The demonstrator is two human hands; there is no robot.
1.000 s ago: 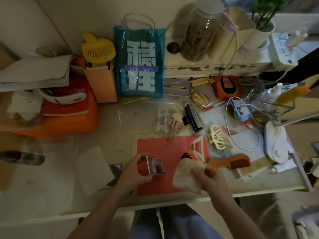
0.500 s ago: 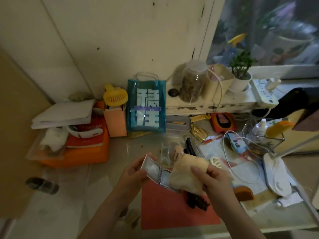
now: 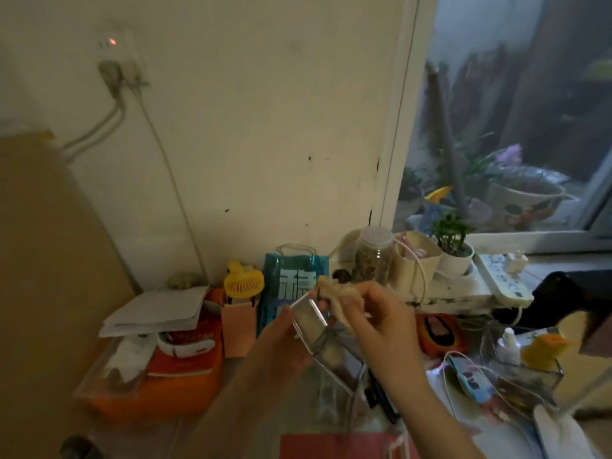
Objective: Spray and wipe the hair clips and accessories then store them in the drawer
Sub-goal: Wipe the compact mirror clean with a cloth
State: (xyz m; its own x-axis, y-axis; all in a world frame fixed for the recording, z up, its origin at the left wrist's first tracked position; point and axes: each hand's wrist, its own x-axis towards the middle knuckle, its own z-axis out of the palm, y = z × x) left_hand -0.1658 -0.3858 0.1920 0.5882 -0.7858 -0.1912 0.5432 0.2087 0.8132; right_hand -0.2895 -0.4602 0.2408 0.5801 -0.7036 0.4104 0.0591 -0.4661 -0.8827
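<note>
Now, left hand: grips open compact mirror
Right hand: pinches beige cloth against mirror

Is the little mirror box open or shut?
Open. The mirror box, held in the left hand, shows two hinged halves spread apart.

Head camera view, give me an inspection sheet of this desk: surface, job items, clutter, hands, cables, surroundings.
Surface: pale desk top, crowded, dim light.
Job's things: small silver hinged compact mirror, open, raised above the desk; beige wiping cloth at its top edge.
Clutter: teal printed gift bag, yellow handheld fan, clear lidded jar, orange box, small potted green plant.
Hands: left hand grips the mirror; right hand pinches the cloth.
Cables: white wall cords; white power strip.
Surroundings: cream wall, window on the right.
</note>
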